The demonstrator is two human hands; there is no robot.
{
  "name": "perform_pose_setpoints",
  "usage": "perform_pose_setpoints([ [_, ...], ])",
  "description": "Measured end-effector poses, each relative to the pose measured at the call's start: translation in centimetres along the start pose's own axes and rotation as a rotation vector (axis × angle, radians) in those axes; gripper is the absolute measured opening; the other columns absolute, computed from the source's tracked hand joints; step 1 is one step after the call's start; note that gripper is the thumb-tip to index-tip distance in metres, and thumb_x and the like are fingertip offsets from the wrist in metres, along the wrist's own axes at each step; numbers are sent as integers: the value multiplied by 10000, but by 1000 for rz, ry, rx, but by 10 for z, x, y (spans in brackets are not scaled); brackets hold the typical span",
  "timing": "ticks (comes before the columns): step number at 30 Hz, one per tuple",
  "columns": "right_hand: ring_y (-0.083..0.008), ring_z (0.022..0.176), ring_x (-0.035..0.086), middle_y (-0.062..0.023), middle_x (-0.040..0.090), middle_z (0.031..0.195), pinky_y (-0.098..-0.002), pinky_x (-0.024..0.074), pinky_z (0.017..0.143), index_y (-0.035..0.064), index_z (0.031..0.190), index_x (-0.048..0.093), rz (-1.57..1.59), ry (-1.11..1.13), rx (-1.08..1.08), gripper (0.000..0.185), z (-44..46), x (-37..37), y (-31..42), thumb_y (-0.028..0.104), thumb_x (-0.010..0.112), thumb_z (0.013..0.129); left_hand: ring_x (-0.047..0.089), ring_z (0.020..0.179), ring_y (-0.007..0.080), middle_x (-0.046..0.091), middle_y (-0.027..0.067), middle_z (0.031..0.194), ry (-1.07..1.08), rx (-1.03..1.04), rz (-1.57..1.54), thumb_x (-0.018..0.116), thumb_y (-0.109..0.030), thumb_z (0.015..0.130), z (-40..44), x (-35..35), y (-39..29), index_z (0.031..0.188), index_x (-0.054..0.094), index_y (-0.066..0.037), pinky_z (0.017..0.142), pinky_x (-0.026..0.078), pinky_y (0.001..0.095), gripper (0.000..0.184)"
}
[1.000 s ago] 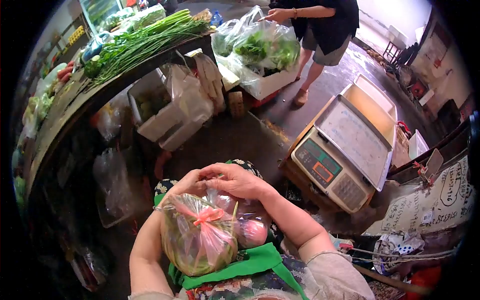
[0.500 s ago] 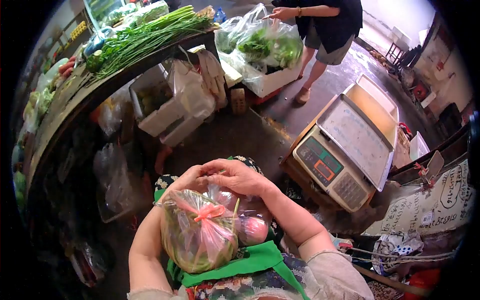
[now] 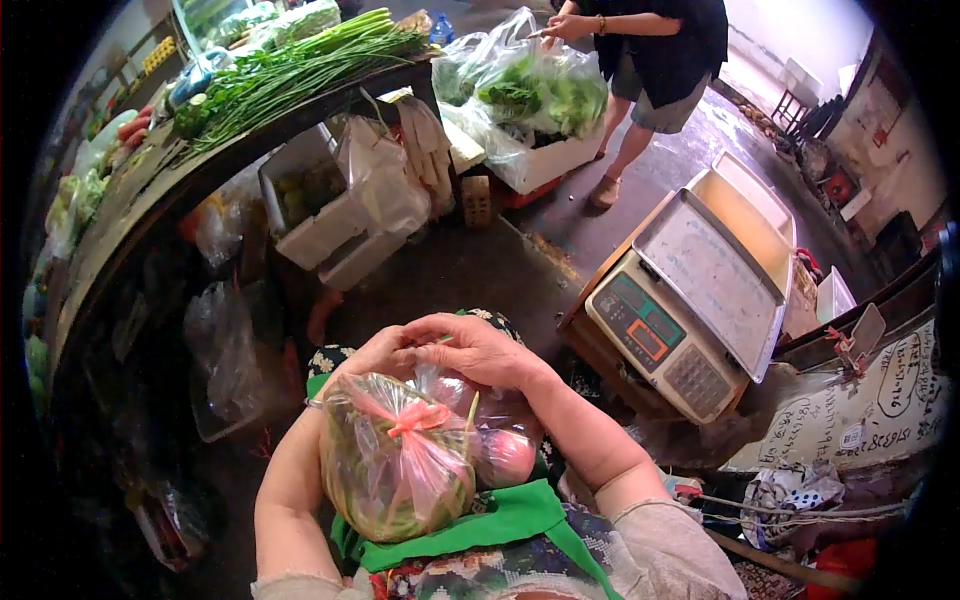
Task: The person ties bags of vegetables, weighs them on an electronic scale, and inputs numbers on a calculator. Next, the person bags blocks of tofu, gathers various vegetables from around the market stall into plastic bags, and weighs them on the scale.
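Note:
My left hand and my right hand meet over my lap, fingers curled together. A clear plastic bag runs up under the fingers, which are closed on its gathered top; the fingertips are partly hidden. Inside that bag shows a pinkish, rounded item. In front of my left forearm sits a tied clear bag of long green beans, knotted with pinkish-red plastic. It rests on my lap against the green apron edge.
A digital scale stands at the right. Green onions lie on the counter at the left, with white foam boxes beneath. A person stands beyond, by bagged leafy greens.
My hands and the bags hold almost the same position. The person at the back has brought their hands together, slightly higher.

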State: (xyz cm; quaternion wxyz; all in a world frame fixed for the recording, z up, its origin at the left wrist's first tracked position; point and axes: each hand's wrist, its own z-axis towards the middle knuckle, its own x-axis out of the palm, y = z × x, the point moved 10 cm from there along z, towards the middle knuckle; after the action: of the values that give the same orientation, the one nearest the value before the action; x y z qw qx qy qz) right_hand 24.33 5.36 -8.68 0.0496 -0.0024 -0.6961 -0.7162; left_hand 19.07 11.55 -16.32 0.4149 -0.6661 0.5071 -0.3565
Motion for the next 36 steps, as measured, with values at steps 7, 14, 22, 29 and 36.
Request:
perform_pose_setpoints([
  [7,-167,1057,567,-106,604,1155,-289,451,933,9,1244,537,-11,-11,12,344,0,0,1,166,573,940,573,993,162,618,60,1073,2,22,20,563,-29,912,-6,5,-11,1195,563,25,870,467,301,288],
  [14,-160,1055,567,-99,605,1147,-283,455,923,13,1250,533,67,3,13,338,-1,2,0,146,564,941,580,948,139,619,46,1051,1,0,-11,566,-44,917,-5,4,-6,1167,572,29,833,479,284,260],
  [22,-131,1018,559,-74,600,1132,-265,467,868,33,1261,529,41,3,-31,331,1,0,0,131,551,945,577,973,148,622,50,1085,51,58,-1,576,-67,919,0,5,-4,1203,571,22,857,474,302,297],
  [29,-147,1056,559,-83,598,1150,-283,456,919,9,1257,522,37,3,-18,334,0,-1,-6,123,548,944,572,955,137,626,39,1055,19,16,20,569,-56,916,-12,12,-24,1168,586,16,837,472,290,263],
  [36,-154,1064,557,-88,598,1151,-292,450,931,13,1255,526,57,12,7,330,-1,1,-3,136,548,949,565,944,132,624,36,1042,35,21,40,563,-44,912,-3,1,-2,1163,586,19,829,470,288,259],
])
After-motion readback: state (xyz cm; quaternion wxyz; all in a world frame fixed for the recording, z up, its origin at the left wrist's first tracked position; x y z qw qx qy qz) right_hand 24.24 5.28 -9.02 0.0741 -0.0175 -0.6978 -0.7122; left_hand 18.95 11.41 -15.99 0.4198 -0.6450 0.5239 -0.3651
